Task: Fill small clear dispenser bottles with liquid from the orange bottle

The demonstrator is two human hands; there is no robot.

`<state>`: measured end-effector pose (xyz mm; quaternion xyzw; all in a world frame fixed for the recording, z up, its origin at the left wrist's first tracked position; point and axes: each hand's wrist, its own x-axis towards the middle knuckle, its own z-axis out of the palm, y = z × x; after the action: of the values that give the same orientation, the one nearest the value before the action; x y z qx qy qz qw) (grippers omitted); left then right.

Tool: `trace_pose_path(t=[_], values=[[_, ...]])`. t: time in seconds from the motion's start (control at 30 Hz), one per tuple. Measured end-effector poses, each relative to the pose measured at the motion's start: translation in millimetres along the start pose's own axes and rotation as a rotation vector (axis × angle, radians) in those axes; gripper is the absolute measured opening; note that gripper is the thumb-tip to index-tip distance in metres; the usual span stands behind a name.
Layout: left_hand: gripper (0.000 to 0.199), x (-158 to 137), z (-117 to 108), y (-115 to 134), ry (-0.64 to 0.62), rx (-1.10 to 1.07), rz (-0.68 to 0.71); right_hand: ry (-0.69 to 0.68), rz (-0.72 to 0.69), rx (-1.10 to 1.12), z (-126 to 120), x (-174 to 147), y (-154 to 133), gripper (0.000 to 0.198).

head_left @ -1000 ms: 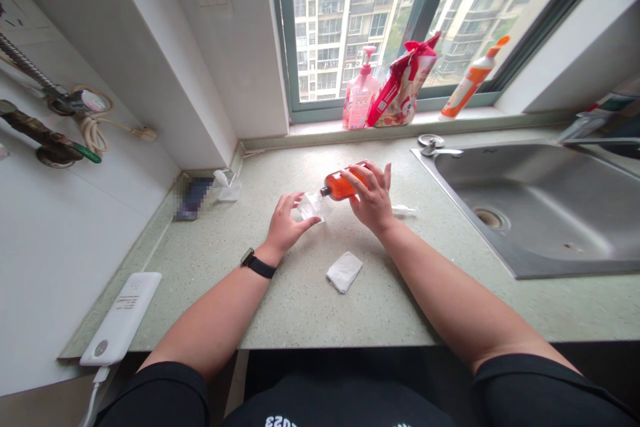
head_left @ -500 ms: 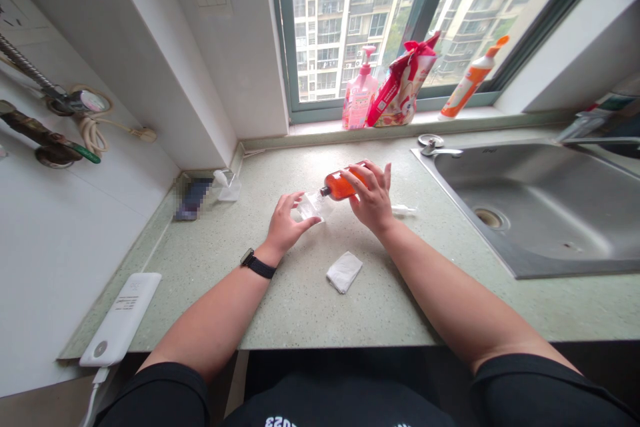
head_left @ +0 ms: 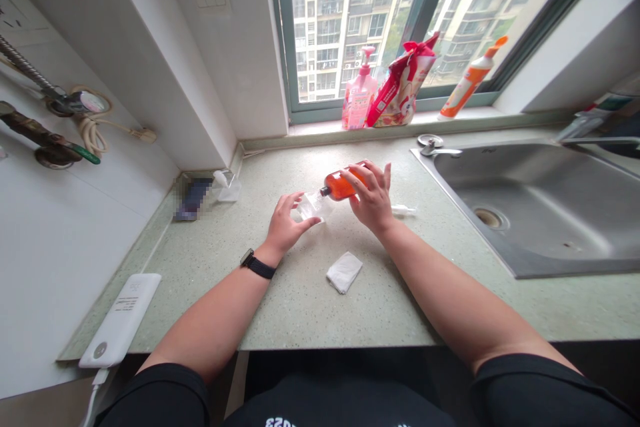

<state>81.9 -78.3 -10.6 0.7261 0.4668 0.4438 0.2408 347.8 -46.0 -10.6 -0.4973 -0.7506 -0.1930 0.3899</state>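
My right hand is closed around an amber bottle that lies tilted almost on its side. Its dark threaded neck points left, at the mouth of a small clear container. Thumb and fingers of my left hand grip that container from the left. Whether liquid runs between the two is too small to tell. A clear-white pump top lies on the counter just right of my right hand. Nearer to me is a folded white tissue.
A metal sink is set into the counter at right. Along the sill stand a pink pump bottle, a red bag and an orange-white bottle. A white power bank, a blurred dark object and a clear pump container are at left.
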Motion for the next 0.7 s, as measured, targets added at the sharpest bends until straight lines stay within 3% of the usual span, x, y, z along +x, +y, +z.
trace_pose_path(t=[0.7], values=[[0.074, 0.5, 1.2, -1.9, 0.011, -0.006, 0.003, 0.017, -0.006, -0.008, -0.7, 0.1, -1.4, 0.077]])
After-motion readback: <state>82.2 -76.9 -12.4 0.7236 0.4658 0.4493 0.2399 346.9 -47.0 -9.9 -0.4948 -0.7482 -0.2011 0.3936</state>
